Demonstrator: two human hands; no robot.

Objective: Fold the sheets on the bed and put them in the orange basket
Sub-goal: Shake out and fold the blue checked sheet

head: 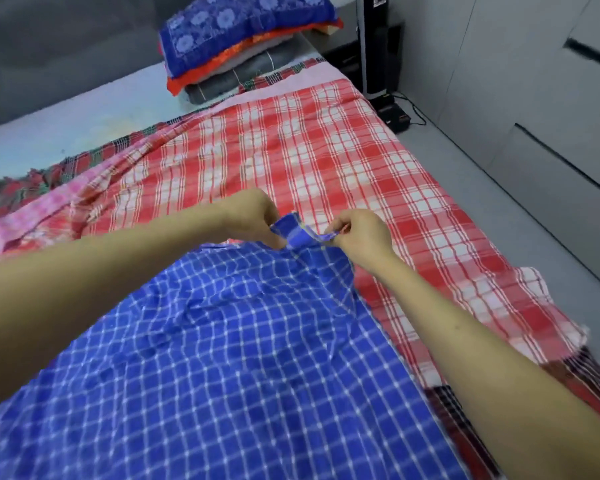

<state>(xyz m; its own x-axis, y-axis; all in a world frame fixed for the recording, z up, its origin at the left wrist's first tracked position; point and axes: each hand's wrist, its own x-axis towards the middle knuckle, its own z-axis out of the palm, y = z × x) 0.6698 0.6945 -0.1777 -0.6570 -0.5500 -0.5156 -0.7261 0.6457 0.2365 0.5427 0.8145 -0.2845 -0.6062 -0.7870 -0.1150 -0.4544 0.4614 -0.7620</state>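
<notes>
A blue checked sheet (222, 358) covers the near part of the bed and reaches up toward both hands. My left hand (253, 216) pinches its far edge from the left. My right hand (357, 233) pinches the same bunched edge from the right, a hand's width away. Under it lies a red and white checked sheet (326, 157) spread flat over the bed. A pink checked sheet (32, 216) and a dark red and green plaid sheet (35, 178) lie crumpled at the left. No orange basket is in view.
At the head of the bed is a stack of folded grey and orange cloths with a blue flowered pillow (243, 26) on top. A black tower unit (378, 43) and cables stand on the grey floor (499, 216) to the right, beside grey cabinet fronts (551, 109).
</notes>
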